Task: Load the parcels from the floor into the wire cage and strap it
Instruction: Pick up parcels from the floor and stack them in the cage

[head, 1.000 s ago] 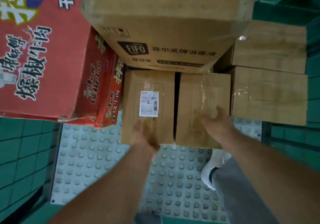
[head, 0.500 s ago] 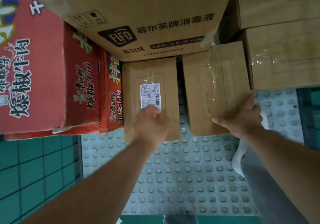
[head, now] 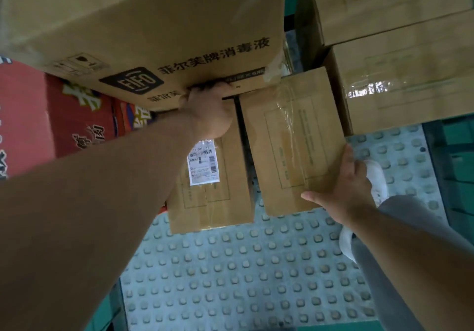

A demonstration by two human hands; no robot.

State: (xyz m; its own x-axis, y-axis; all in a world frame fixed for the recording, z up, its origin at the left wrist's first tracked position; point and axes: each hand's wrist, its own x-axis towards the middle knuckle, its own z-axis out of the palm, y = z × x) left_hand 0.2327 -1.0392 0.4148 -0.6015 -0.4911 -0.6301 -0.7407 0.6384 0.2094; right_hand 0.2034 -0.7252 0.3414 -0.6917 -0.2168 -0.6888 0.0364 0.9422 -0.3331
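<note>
- On the floor below my head camera lies a pale studded mat (head: 243, 279), its raised dots in even rows, with green tiles (head: 456, 164) bordering it on the right and at the lower left corner.
- Two small brown parcels lie flat on the mat side by side, with a narrow dark gap between them.
- The labelled parcel (head: 218, 202) is the left one. It carries a white label (head: 204, 165) with barcodes, and clear tape runs down its length.
- The plain parcel (head: 295, 138) is the right one, turned slightly askew to its neighbour and wrapped in glossy tape.
- A big box (head: 154, 35) printed with black characters and a logo overhangs the far ends of both parcels and fills the upper left of my view.
- A red carton (head: 77, 115) sits left of the labelled parcel, partly under the big box.
- Two stacked boxes (head: 397, 79), taped, stand on the right, close beside the plain parcel's far right side.
- My left hand (head: 209, 115) reaches over the labelled parcel, its fingers curled into the shadow where the big box meets the parcel's far end. I cannot tell which of the two it grasps.
- My right hand (head: 343, 189) clasps the plain parcel at its near right corner, thumb across the near edge and fingers up the right side.
- A white shoe (head: 377, 176) and a grey trouser leg (head: 400, 253) show on the mat behind that hand.
</note>
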